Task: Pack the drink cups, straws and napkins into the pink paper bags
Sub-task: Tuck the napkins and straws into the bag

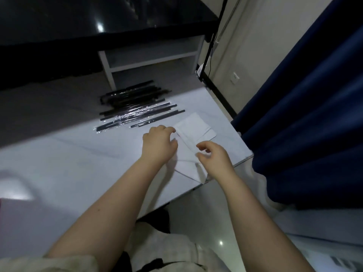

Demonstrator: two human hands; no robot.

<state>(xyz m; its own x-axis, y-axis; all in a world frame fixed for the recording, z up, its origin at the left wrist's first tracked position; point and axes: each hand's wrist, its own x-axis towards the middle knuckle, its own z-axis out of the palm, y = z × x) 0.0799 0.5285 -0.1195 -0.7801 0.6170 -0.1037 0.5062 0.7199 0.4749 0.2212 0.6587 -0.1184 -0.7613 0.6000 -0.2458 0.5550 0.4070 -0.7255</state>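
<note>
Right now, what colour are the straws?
The straws are black, in clear wrappers; the head view shows them.

The straws (137, 109) are lying at the far side of the table (59, 163), just left of the napkins (193, 127). The napkins are lying near the table's right edge, between the left hand (158, 144) and the right hand (215, 157). A curtain (304, 114) is hanging to the right.

place: home room | cues: navy curtain (306, 114); wall socket (235, 77); white table (59, 163)
</note>
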